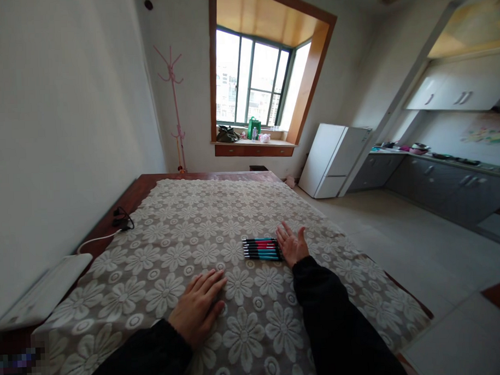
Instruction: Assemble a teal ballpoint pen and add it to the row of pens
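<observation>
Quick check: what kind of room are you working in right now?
Likely a one-room flat: a bed-like platform under a floral cover, a fridge and a kitchen counter share the space. The right hand touches a row of pens.

Around the row of pens (pixel 262 249) you have flowered cloth (pixel 201 211) lying flat on every side but one. Your right hand (pixel 292 244) stands on edge against the pens' right ends, blocking that side. Your left hand (pixel 199 304) rests flat nearer you than the pens, left of them, well apart. Far left of the pens, a black plug and white cable (pixel 112 228) and a white board (pixel 42 293) line the wall edge.
</observation>
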{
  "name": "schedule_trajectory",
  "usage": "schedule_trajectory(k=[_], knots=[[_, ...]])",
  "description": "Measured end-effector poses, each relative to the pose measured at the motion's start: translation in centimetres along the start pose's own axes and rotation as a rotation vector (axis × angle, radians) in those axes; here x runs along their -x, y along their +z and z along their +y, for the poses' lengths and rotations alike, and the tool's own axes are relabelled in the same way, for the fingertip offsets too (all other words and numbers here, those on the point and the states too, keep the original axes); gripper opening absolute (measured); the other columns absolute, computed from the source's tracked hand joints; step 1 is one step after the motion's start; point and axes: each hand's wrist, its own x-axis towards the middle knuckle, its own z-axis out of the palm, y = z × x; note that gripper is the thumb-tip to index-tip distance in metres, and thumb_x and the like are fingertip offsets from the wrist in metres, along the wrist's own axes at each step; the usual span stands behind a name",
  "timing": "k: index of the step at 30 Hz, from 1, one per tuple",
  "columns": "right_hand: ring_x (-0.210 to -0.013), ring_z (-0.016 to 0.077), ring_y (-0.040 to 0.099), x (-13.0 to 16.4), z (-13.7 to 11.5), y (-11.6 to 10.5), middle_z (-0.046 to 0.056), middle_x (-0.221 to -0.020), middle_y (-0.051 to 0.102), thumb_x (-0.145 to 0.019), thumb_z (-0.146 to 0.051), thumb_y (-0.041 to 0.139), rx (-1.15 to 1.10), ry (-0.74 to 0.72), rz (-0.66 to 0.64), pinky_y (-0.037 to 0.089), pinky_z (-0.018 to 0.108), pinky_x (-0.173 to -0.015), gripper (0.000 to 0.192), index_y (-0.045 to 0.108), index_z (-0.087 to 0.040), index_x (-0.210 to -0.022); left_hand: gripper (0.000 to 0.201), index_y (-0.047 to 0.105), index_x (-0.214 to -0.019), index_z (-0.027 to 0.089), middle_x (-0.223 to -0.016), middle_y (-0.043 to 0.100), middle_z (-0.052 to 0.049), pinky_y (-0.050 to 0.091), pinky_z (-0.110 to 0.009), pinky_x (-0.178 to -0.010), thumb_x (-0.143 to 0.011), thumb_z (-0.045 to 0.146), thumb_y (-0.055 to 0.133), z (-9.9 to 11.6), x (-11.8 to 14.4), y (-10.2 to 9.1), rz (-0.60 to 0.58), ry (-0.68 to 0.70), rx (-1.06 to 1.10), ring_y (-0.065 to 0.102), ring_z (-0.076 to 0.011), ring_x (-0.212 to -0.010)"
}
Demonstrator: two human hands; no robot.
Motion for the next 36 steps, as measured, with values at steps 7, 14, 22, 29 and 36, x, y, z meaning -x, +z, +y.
schedule_trajectory(k=[7,14,22,29,36], knots=[[-0.143,0.0207,0.038,-0.3,0.6,-0.2,0.007,-0.149,0.051,-0.088,-0.084,0.012,0.144,-0.073,-0.044,0.024,0.043,-0.119,0.084,0.055,-0.030,-0.138,0.053,0.037,-0.151,0.031,-0.155,0.044,0.000,0.038,-0.049,-0.115,-0.099,0.034,0.048,0.1,-0.1,-0.1,-0.030,-0.007,-0.022,0.043,-0.0256,-0.141],[-0.152,0.0230,0.012,-0.8,0.4,-2.0,0.006,-0.165,0.018,-0.081,-0.090,0.006,1.175,-0.363,-0.100,0.009,0.044,-0.123,0.105,0.025,-0.020,-0.157,0.052,0.040,-0.149,0.031,-0.155,0.046,-0.001,0.039,-0.050,-0.115,-0.098,0.033,0.049,0.2,-0.1,-0.2,-0.025,-0.004,-0.003,0.043,-0.0259,-0.140],[-0.153,0.0294,0.001,1.1,-0.4,-4.0,0.009,-0.165,0.007,-0.084,-0.081,0.035,2.172,-0.130,-0.272,-0.006,0.054,-0.121,0.102,0.015,-0.014,-0.159,0.052,0.041,-0.148,0.032,-0.154,0.046,0.000,0.038,-0.049,-0.116,-0.097,0.033,0.051,0.2,0.0,-0.3,-0.017,-0.015,0.017,0.043,-0.0257,-0.140],[-0.153,0.0306,-0.001,2.4,0.0,-3.2,0.010,-0.165,0.003,-0.077,-0.087,0.039,2.175,-0.145,-0.266,-0.002,0.050,-0.123,0.116,0.011,-0.010,-0.159,0.055,0.035,-0.152,0.032,-0.156,0.043,0.000,0.038,-0.051,-0.116,-0.098,0.034,0.049,0.1,-0.1,-0.2,-0.041,-0.019,-0.003,0.041,-0.0263,-0.141],[-0.152,0.0332,0.003,2.6,0.5,-2.9,0.011,-0.165,0.007,-0.078,-0.088,0.038,2.161,-0.202,-0.217,0.005,0.052,-0.122,0.113,0.014,-0.012,-0.159,0.054,0.037,-0.151,0.033,-0.155,0.045,0.001,0.038,-0.049,-0.116,-0.098,0.034,0.049,0.1,0.1,-0.1,0.000,-0.006,0.001,0.043,-0.0254,-0.140]])
